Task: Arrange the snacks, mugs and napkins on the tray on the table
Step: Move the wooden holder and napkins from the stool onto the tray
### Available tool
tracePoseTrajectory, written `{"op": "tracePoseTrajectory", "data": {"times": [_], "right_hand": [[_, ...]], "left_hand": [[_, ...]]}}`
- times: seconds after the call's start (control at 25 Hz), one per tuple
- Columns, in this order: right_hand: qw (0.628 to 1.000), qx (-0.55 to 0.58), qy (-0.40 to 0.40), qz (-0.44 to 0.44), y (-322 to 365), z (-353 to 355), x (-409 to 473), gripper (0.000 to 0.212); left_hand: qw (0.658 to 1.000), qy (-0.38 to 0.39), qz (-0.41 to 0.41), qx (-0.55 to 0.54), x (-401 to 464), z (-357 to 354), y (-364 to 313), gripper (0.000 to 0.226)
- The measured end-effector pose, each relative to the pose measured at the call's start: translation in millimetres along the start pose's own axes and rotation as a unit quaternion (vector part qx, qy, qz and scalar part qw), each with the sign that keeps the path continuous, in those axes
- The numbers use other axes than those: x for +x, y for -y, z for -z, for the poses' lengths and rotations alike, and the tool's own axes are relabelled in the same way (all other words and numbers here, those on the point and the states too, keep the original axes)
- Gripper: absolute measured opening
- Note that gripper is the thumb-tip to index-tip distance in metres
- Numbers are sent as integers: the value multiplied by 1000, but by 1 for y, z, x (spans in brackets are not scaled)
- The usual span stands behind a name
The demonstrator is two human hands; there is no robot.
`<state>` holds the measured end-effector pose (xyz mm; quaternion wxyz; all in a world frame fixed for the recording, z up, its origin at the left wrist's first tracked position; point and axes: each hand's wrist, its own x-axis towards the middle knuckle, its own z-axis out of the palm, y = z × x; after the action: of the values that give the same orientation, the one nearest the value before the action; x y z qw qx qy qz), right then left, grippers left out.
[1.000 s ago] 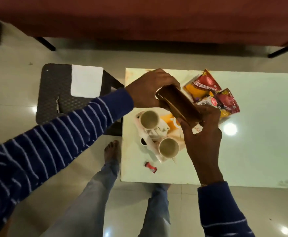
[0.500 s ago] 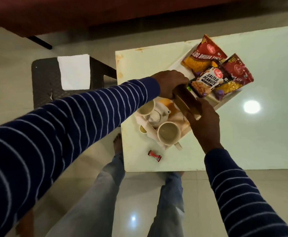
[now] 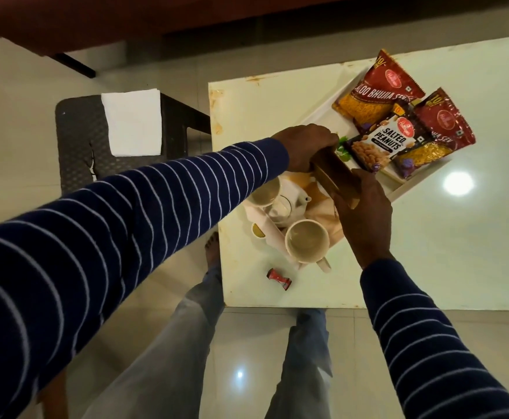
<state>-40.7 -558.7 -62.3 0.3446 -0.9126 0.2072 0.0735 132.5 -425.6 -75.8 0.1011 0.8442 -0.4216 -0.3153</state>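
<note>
I have both hands clamped on a brown box (image 3: 336, 181): my left hand (image 3: 304, 146) grips its far end from above and my right hand (image 3: 362, 213) holds its near end, so the box hangs tilted over the white tray (image 3: 413, 184) on the pale counter (image 3: 459, 252). I cannot tell whether the box touches the tray. On the tray's far part lie three snack packets, overlapping: a red bhujia sev pack (image 3: 377, 89), a salted peanuts pack (image 3: 383, 143) and another red sev pack (image 3: 441, 128). On its near part stand two cream mugs, one (image 3: 264, 190) partly under my left sleeve and one (image 3: 306, 241) at the tray's near corner, with a small white teapot (image 3: 285, 207) between them. A small red wrapper (image 3: 279, 278) lies on the counter near the edge. A white napkin (image 3: 132, 122) rests on a dark stool (image 3: 74, 137) left of the counter.
</note>
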Motion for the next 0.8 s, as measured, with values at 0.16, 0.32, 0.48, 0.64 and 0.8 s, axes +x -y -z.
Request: {"op": "tracePoseTrajectory", "data": {"times": [0.16, 0.32, 0.48, 0.64, 0.8], "right_hand": [[1000, -14, 5, -15, 6, 1, -1, 60], [992, -18, -121, -40, 28, 13, -14, 65], [983, 77, -164, 15, 93, 1, -22, 51], [982, 138, -90, 96, 175, -45, -11, 45], [973, 212, 84, 22, 246, -112, 12, 42]], "left_hand": [[999, -6, 3, -47, -16, 3, 9, 64], [986, -100, 33, -130, -80, 21, 32, 56], [929, -289, 158, -170, -182, 27, 82, 29], [802, -432, 340, -231, -260, 22, 145, 22], [668, -418, 499, -360, -299, 4, 220, 43]]}}
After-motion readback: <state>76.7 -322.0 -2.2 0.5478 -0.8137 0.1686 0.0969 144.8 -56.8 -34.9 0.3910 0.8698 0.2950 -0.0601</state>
